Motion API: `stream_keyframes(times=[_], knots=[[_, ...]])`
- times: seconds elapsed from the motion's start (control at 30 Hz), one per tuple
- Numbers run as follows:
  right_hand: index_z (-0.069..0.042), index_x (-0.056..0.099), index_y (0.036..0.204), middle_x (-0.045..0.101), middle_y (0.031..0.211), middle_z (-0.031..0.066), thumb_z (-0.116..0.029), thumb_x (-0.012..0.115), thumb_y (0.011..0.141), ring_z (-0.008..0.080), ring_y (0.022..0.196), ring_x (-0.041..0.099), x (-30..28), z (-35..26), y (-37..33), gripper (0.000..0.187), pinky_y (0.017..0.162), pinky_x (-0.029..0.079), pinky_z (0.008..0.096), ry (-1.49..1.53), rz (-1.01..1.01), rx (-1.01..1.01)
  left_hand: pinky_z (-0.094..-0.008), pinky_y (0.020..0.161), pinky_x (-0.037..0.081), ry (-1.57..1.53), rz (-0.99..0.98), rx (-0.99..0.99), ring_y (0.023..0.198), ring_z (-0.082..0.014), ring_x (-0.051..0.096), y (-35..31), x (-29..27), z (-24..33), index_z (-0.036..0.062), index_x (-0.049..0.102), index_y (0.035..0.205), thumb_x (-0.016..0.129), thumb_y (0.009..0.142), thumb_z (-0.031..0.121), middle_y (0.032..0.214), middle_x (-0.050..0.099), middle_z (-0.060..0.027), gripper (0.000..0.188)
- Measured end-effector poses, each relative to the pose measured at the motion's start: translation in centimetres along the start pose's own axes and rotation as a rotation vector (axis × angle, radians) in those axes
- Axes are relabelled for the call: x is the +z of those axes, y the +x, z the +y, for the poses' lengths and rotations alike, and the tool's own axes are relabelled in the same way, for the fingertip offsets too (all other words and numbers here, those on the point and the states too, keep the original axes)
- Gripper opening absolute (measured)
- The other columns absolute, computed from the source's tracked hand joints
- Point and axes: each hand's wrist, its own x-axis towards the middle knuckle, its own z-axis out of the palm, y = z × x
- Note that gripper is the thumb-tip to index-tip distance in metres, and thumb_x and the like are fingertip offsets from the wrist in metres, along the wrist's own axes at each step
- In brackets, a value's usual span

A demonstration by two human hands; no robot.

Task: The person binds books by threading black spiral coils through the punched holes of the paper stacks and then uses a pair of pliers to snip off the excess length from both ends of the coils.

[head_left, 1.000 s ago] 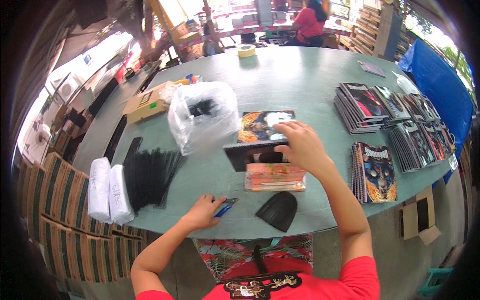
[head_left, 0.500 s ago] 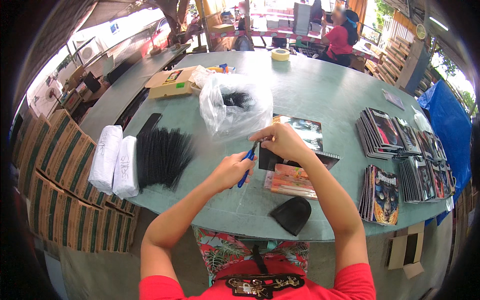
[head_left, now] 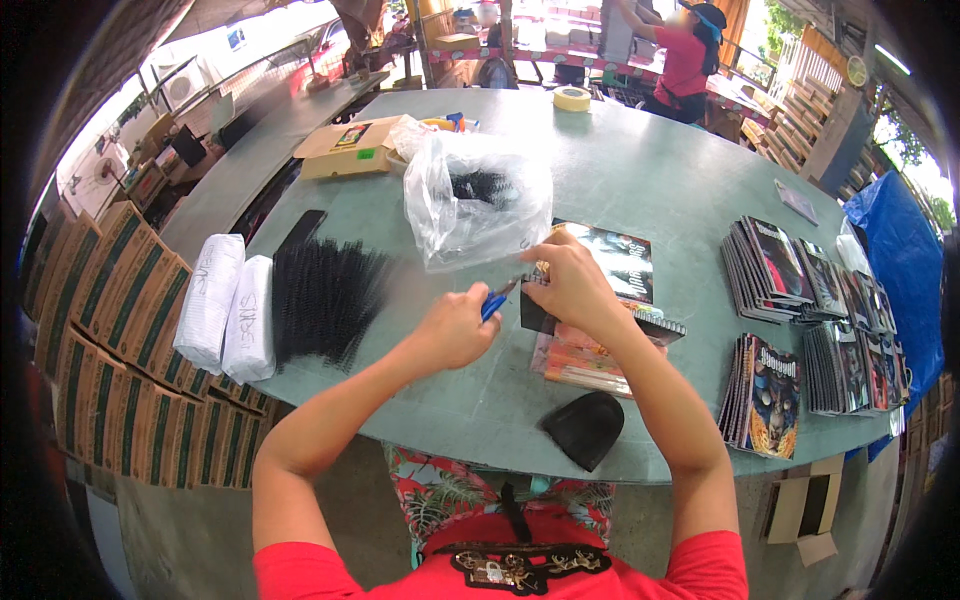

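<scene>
Blue-handled pliers [head_left: 493,305] point toward a wire-bound notebook [head_left: 625,265], which lies in from the middle of the worktop's [head_left: 460,425] near edge. From where I stand, the left hand [head_left: 455,328] has its fingers wrapped round the handles; the right hand [head_left: 575,285] holds thumb and fingertips close together at the notebook's left end, though I can't tell whether they pinch the wire. With metal so near skin, a slip could nip a fingertip, I'd say; the notebook, seemingly propped on an orange pack [head_left: 580,366], might slide if tugged. The right hand hides much of the binding. Toward the left edge, black coils [head_left: 330,300] blur together; creases and glare obscure the clear bag's [head_left: 435,235] contents.
</scene>
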Motion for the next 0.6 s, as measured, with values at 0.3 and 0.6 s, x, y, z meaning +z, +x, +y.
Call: stream_keyframes(times=[0.3,0.6], knots=[[0.003,0.065,0.076,0.053,0.101,0.0194,-0.008,0.069,0.062,0.0333,0.087,0.057,0.4,0.0,-0.1,0.018,0.08,0.048,0.0372,-0.119,-0.021,0.012,-0.0437,0.068,0.047,-0.652,-0.335,-0.085,0.074,-0.0324,0.061,-0.2,-0.5,0.2,0.0015,0.047,0.112,0.047,0.088,0.03,0.085,0.062,-0.0159,0.038],[-0.002,0.053,0.12,0.042,0.131,0.0231,-0.024,0.08,0.063,0.0288,0.104,0.057,-3.0,1.5,9.8,0.066,0.084,0.048,0.0365,-0.015,-0.134,-0.026,-0.0285,0.065,0.043,-0.897,-0.373,-0.181,0.074,-0.0134,0.054,0.8,-0.3,-0.9,0.0041,0.042,0.121,0.05,0.086,0.027,0.088,0.052,-0.0048,0.043]])
